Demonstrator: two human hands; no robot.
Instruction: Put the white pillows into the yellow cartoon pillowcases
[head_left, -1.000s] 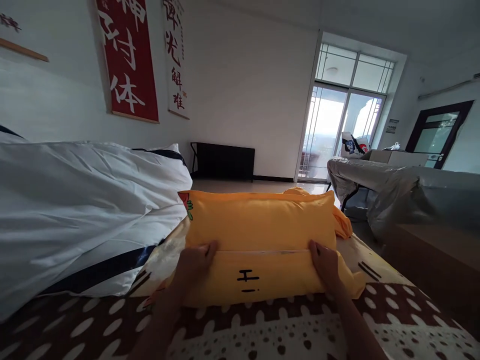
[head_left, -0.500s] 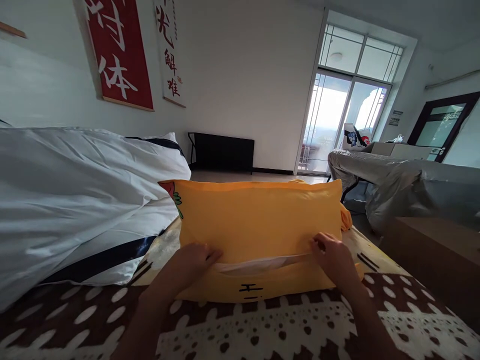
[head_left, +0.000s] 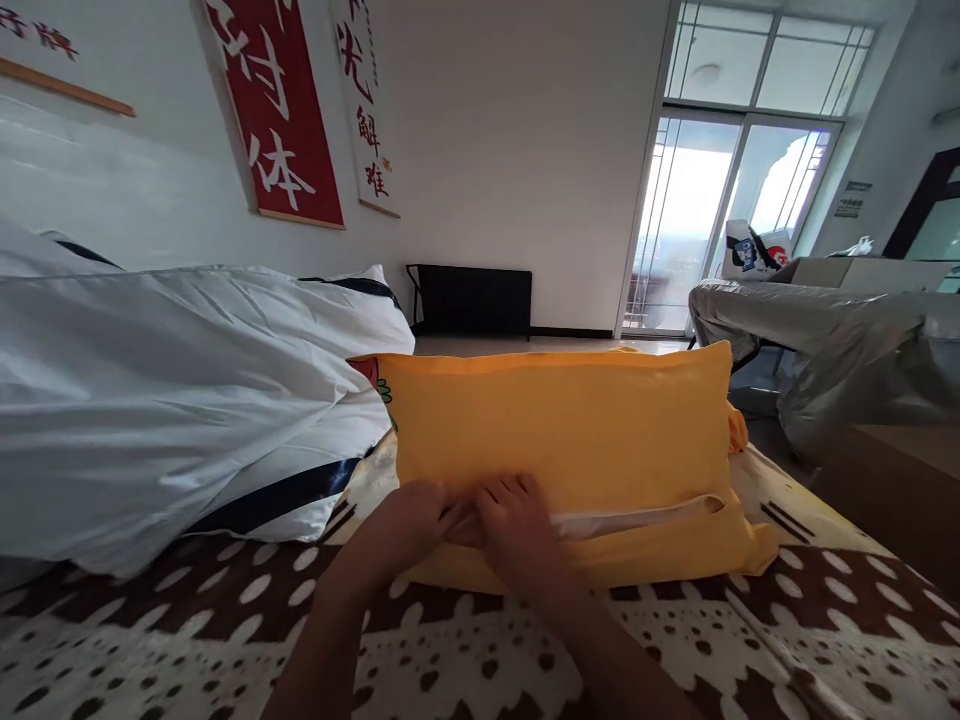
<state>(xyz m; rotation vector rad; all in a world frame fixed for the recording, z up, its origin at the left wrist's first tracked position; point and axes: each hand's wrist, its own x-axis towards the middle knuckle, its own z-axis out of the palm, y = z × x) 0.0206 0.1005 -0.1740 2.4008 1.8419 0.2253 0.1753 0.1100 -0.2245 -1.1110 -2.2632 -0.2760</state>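
Observation:
An orange pillow (head_left: 585,420) lies on the bed in front of me, its cover gaping along a slit that faces me. White inner fabric (head_left: 637,518) shows through the slit's right part. At the slit's left end, my left hand (head_left: 412,515) is closed on the edge of the pillowcase. Close beside it, almost touching, my right hand (head_left: 514,515) has its fingers curled over the same edge. The fingertips of both hands are partly hidden. A red and green print marks the pillow's upper left corner.
A white quilt (head_left: 225,400) with dark bands is heaped on the left. Beneath the pillow is a brown and cream patterned bedspread (head_left: 450,660). To the right stand a plastic-covered table (head_left: 825,310) and a brown box (head_left: 892,480). A black panel (head_left: 476,300) leans by the far wall.
My right hand has moved left from the slit's right side to beside my left hand. The view has turned, and the black print on the pillow's front is now covered.

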